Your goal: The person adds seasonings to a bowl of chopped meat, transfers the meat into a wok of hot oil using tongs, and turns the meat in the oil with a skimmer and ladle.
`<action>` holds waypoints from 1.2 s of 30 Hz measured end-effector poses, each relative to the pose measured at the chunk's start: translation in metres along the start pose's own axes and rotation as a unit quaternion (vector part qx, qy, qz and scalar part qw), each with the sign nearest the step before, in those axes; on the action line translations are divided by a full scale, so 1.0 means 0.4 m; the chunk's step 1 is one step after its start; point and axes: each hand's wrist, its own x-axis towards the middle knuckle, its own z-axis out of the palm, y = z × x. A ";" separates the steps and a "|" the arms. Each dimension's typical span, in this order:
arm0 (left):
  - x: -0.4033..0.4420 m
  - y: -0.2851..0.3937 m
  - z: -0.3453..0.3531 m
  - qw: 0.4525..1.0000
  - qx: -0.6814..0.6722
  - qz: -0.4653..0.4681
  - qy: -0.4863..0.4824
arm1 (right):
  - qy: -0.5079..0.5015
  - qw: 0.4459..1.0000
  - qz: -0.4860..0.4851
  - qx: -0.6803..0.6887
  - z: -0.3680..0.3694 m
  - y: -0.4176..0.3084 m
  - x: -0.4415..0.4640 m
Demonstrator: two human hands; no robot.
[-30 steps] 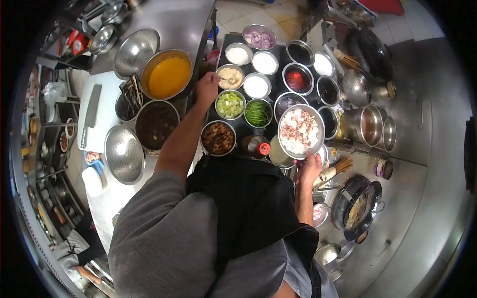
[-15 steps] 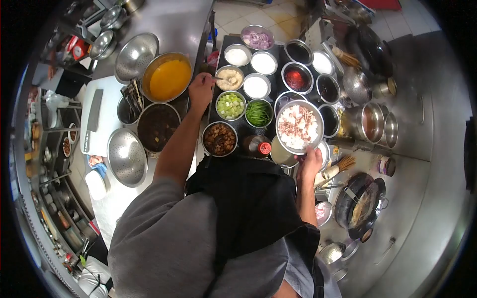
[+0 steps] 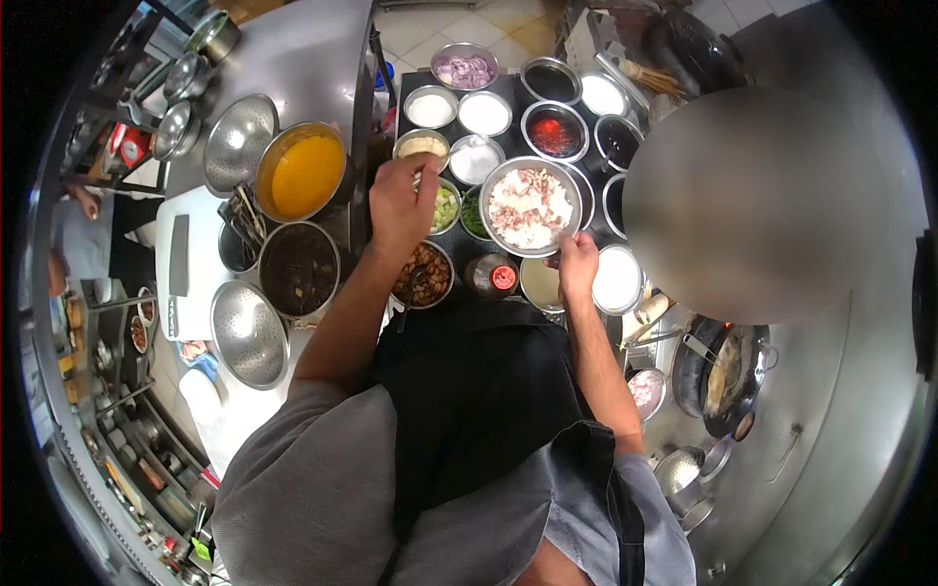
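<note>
My right hand [image 3: 578, 266] grips the near rim of a metal bowl [image 3: 489, 230] holding white, rice-like food with reddish-brown pieces. This bowl is held above several other bowls. My left hand [image 3: 399, 207] is closed, fingers curled, just over the bowl of chopped pale-green vegetable [image 3: 446, 208]; what it holds, if anything, is hidden. Right beyond it is a bowl of pale minced paste [image 3: 422, 145], and to the right a bowl of white powder [image 3: 476, 159]. A bowl of browned diced pieces [image 3: 426, 278] and a red-capped bottle [image 3: 502, 277] stand nearest my apron.
A pot of orange liquid [image 3: 306, 176], a dark pot [image 3: 298, 272] and colanders [image 3: 250, 334] stand left, beside a knife [image 3: 179, 256] on a white board. A dark wok [image 3: 738, 381] sits right. A round blur hides the upper right; another person's hand [image 3: 88, 205] shows far left.
My left hand has moved from the spoon in the paste bowl to over the chopped vegetable. The bowl in my right hand has shifted left and slightly up in view. The blur has appeared.
</note>
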 end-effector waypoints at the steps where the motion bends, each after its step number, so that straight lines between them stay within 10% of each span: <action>1: 0.010 -0.014 0.002 1.000 0.007 -0.002 0.005 | -0.005 1.000 0.006 -0.005 -0.003 -0.002 -0.005; 6: 0.030 -0.105 0.082 0.985 -0.149 -0.080 0.020 | 0.023 0.999 -0.005 0.025 -0.040 0.018 -0.032; 19: -0.004 -0.218 0.210 0.990 0.083 0.050 -0.103 | 0.095 0.994 0.026 0.055 -0.164 0.036 -0.130; 36: -0.033 -0.308 0.198 0.954 -0.039 -0.277 -0.104 | 0.076 0.997 0.007 0.032 -0.153 0.051 -0.103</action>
